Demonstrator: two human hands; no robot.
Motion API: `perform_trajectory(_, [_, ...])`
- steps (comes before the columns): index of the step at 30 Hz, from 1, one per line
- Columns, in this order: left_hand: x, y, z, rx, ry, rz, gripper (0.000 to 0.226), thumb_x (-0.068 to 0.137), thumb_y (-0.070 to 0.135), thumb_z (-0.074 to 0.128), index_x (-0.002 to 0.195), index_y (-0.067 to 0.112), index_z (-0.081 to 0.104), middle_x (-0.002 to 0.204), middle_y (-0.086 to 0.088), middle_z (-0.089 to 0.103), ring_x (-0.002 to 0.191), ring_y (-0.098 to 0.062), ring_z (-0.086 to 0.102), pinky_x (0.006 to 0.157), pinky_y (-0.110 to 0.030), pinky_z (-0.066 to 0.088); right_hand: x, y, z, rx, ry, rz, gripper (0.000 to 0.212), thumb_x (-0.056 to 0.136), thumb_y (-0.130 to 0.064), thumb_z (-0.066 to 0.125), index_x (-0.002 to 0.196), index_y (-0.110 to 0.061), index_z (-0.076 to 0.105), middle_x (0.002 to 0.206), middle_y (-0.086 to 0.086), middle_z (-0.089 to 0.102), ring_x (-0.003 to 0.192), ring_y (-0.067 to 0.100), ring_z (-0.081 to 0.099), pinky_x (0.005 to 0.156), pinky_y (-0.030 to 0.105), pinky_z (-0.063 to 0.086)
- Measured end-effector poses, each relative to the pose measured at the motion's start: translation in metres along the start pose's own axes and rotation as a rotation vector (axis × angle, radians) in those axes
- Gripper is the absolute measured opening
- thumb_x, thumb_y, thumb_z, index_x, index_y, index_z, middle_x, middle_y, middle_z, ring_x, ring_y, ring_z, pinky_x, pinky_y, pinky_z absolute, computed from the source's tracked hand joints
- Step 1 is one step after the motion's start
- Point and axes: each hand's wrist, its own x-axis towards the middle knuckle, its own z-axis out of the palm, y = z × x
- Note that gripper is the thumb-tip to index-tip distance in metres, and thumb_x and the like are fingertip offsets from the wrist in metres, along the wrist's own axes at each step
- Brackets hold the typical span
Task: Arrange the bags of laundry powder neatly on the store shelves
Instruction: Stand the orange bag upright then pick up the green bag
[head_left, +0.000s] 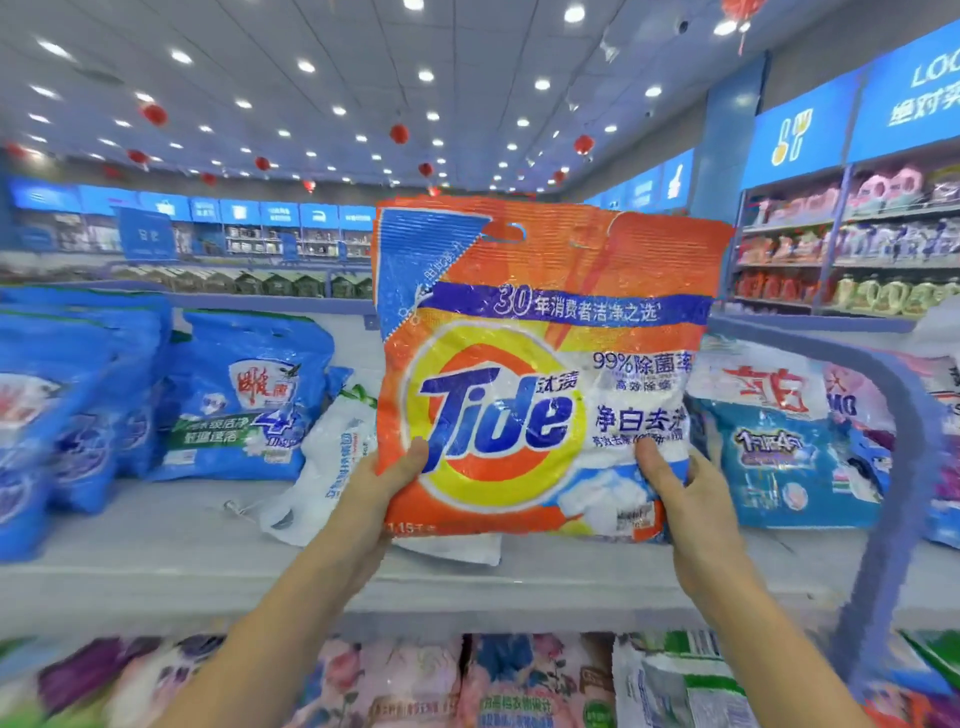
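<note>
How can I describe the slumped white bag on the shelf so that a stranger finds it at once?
Look at the upper pale grey shelf. Between the standing blue plastic bag with the red-and-white logo and the held-up orange plastic Tide bag lies a white plastic bag. It alone is nearly all white and slumped on its side.

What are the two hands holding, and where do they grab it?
Both hold one orange plastic Tide laundry powder bag, upright above the shelf. The left hand grips its lower left edge and the right hand its lower right edge, thumbs on the front.
</note>
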Motion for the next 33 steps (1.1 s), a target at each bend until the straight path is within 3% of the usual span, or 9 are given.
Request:
perform_trajectory(4, [-0.062, 0.008, -0.041, -0.012, 0.175, 0.030, 0.089, 0.012, 0.061, 0.086, 0.086, 0.014, 0.072, 0.082, -0.006, 0.075, 0.071, -0.018, 0.072, 0.055, -0.024, 0.056, -0.033, 0.010, 0.045, -0.024, -0.151, 0.041, 0.073, 0.066, -0.062, 0.064, 0.130, -0.038, 0.040, 0.134, -0.010, 0.048, 0.116, 0.015, 0.056, 0.093, 0.043, 0.051])
perform_trajectory(9, [-0.146, 0.038, -0.106, 0.074, 0.389, 0.085, 0.090, 0.022, 0.064, 0.085, 0.097, 0.016, 0.070, 0.093, -0.007, 0.074, 0.082, -0.021, 0.072, 0.062, -0.025, 0.056, -0.081, 0.007, 0.128, 0.047, -0.366, 0.053, 0.026, 0.090, -0.020, 0.054, 0.105, -0.040, 0.047, 0.102, -0.018, 0.058, 0.068, -0.020, 0.058, 0.053, 0.003, 0.046])
perform_trajectory(11, [-0.177, 0.055, -0.133, 0.099, 0.478, 0.116, 0.076, 0.030, 0.058, 0.086, 0.094, 0.018, 0.074, 0.090, -0.006, 0.075, 0.079, -0.019, 0.072, 0.062, -0.025, 0.057, -0.103, 0.004, 0.168, 0.070, -0.447, 0.062, 0.017, 0.083, -0.036, 0.060, 0.098, -0.042, 0.055, 0.105, -0.011, 0.065, 0.073, -0.008, 0.065, 0.061, 0.015, 0.055])
perform_trajectory(13, [-0.207, 0.071, -0.163, 0.095, 0.563, 0.140, 0.064, 0.050, 0.045, 0.079, 0.104, 0.013, 0.069, 0.088, -0.005, 0.075, 0.076, -0.018, 0.072, 0.062, -0.026, 0.058, -0.126, 0.002, 0.208, 0.072, -0.541, 0.054, 0.046, 0.059, -0.072, 0.066, 0.097, -0.046, 0.060, 0.107, -0.007, 0.067, 0.088, 0.010, 0.068, 0.076, 0.037, 0.057])
perform_trajectory(15, [-0.236, 0.088, -0.195, 0.103, 0.634, 0.156, 0.068, 0.050, 0.046, 0.078, 0.108, 0.012, 0.065, 0.092, -0.007, 0.075, 0.079, -0.020, 0.072, 0.064, -0.027, 0.058, -0.150, 0.001, 0.249, 0.101, -0.592, 0.055, 0.064, 0.045, -0.081, 0.065, 0.100, -0.048, 0.061, 0.107, -0.009, 0.069, 0.096, 0.015, 0.066, 0.083, 0.043, 0.054])
perform_trajectory(19, [-0.294, 0.123, -0.265, 0.136, 0.740, 0.184, 0.097, 0.031, 0.061, 0.085, 0.114, 0.015, 0.062, 0.104, -0.010, 0.072, 0.089, -0.025, 0.071, 0.066, -0.029, 0.058, -0.196, -0.001, 0.342, 0.190, -0.685, 0.073, 0.029, 0.080, -0.039, 0.067, 0.107, -0.033, 0.059, 0.106, -0.008, 0.067, 0.078, -0.006, 0.066, 0.062, 0.014, 0.053])
perform_trajectory(24, [-0.357, 0.173, -0.370, 0.153, 0.772, 0.169, 0.051, 0.074, 0.045, 0.066, 0.117, 0.018, 0.059, 0.099, -0.003, 0.074, 0.086, -0.018, 0.071, 0.066, -0.027, 0.058, -0.262, -0.003, 0.462, 0.301, -0.736, 0.128, 0.026, 0.090, -0.013, 0.054, 0.108, -0.030, 0.056, 0.097, -0.016, 0.063, 0.064, -0.014, 0.062, 0.050, 0.007, 0.047])
perform_trajectory(30, [-0.400, 0.242, -0.489, 0.208, 0.781, 0.201, 0.061, 0.072, 0.048, 0.053, 0.127, 0.023, 0.052, 0.106, -0.001, 0.072, 0.090, -0.018, 0.070, 0.065, -0.028, 0.057, -0.323, -0.014, 0.596, 0.314, -0.729, 0.084, 0.022, 0.090, -0.014, 0.055, 0.096, -0.035, 0.055, 0.098, -0.014, 0.062, 0.075, -0.015, 0.061, 0.061, 0.005, 0.048])
perform_trajectory(33, [-0.403, 0.267, -0.546, 0.254, 0.876, 0.301, 0.059, 0.073, 0.041, 0.058, 0.128, 0.019, 0.051, 0.108, -0.005, 0.071, 0.092, -0.024, 0.070, 0.070, -0.031, 0.058, -0.340, -0.017, 0.652, 0.313, -0.702, 0.061, 0.018, 0.090, -0.019, 0.057, 0.100, -0.034, 0.055, 0.101, -0.016, 0.061, 0.094, -0.003, 0.061, 0.087, 0.020, 0.048])
